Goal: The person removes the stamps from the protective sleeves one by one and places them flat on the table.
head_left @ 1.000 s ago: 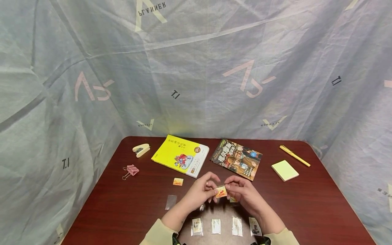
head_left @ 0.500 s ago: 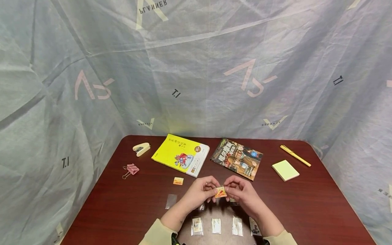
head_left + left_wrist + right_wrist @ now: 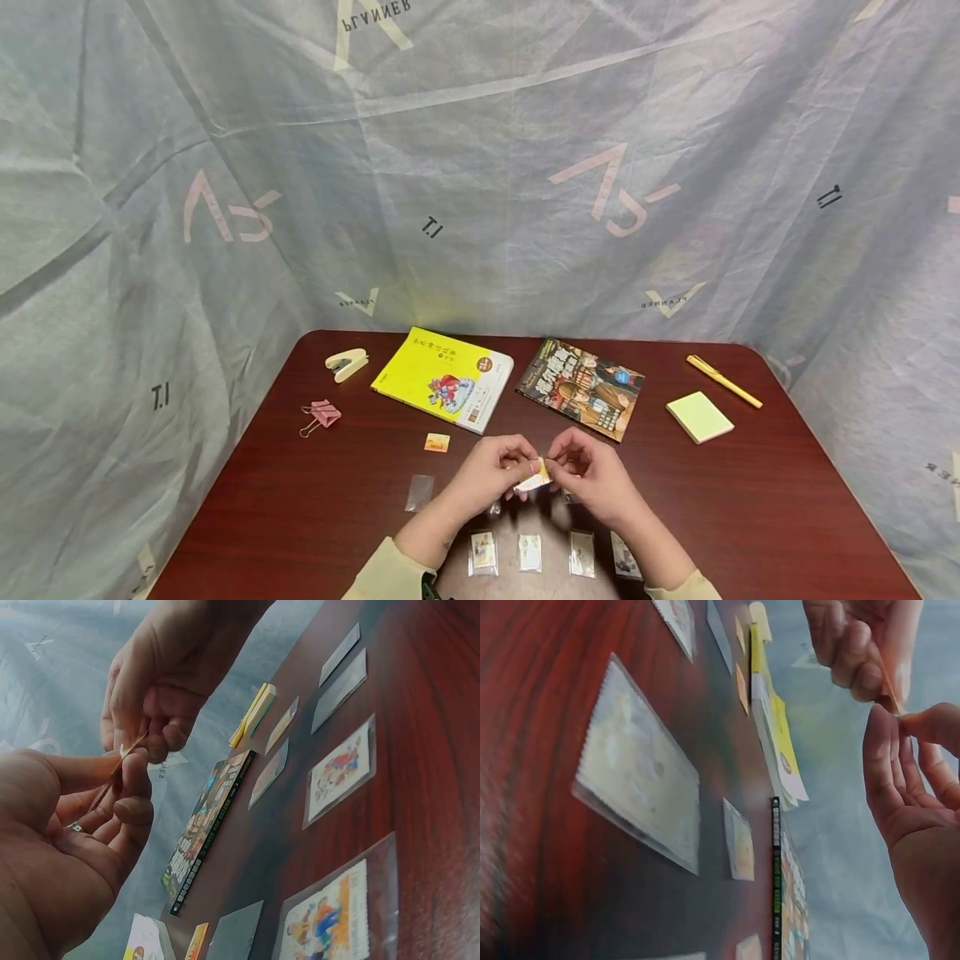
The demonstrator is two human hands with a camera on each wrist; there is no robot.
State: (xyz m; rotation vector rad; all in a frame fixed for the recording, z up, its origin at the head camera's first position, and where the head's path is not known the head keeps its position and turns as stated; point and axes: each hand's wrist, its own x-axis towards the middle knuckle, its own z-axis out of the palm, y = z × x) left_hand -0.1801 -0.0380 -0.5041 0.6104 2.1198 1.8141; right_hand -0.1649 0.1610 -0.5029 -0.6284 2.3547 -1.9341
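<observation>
Above the table's near middle, my left hand [image 3: 489,473] pinches a small orange-and-yellow stamp [image 3: 534,478] between thumb and fingers. My right hand [image 3: 596,473] pinches the stamp's right edge with thumb and index finger. The stamp is tilted, and glare whitens part of its face. In the left wrist view it shows nearly edge-on; whether a clear sleeve is around it I cannot tell. Below the hands lies a row of sleeved stamps, among them one sleeved stamp [image 3: 483,552] at the left. A loose orange stamp [image 3: 437,442] and a clear sleeve [image 3: 419,493] lie left of my left hand.
Behind the hands lie a yellow book [image 3: 442,379] and a dark illustrated book [image 3: 581,387]. A stapler [image 3: 347,365] and a pink binder clip [image 3: 322,415] are at the left. To the right are a sticky-note pad [image 3: 699,417] and a yellow pen [image 3: 723,382]. Grey cloth [image 3: 480,167] surrounds the table.
The stamp between my hands has tilted, from its picture facing up clearly to a slanted, glaring face. Both hands stay in nearly the same place, with my right fingers shifted slightly along its edge.
</observation>
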